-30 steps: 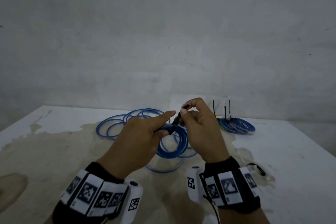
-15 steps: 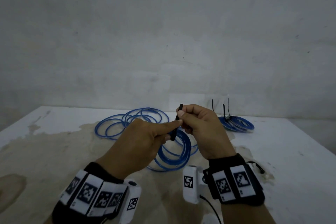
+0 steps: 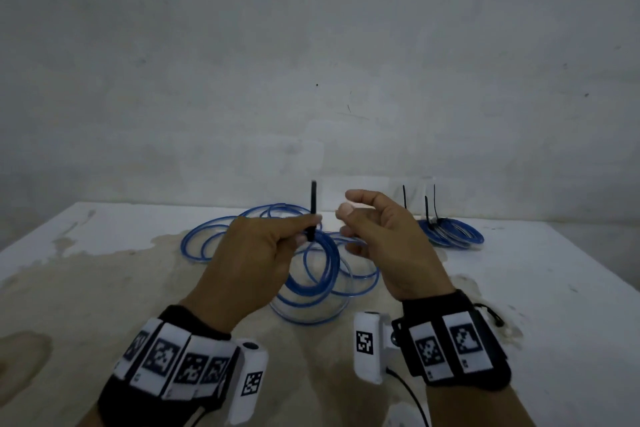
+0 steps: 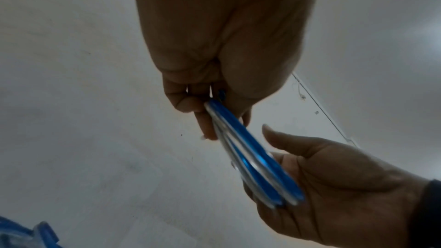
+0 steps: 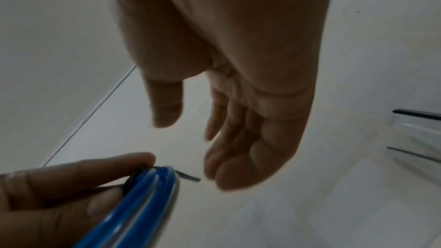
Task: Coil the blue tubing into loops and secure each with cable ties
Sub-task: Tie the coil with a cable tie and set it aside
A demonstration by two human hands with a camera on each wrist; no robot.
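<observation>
Tubing coil (image 3: 320, 263): pinched in left hand (image 3: 256, 253) fingers, hanging above the counter (image 3: 536, 288)
Cable tie (image 3: 313, 210): tail sticks up past those fingertips
Right hand (image 3: 388, 246): fingers loosely curled, empty, just beside the tie
Tip: probably grab the tail, cinch snug, keep loops bunched

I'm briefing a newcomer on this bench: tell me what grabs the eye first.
At centre, the left hand pinches a coil of blue tubing with a black cable tie standing upright from it. The right hand hovers beside it, fingers relaxed, holding nothing. Far right on the table lies a finished tied coil.
</observation>
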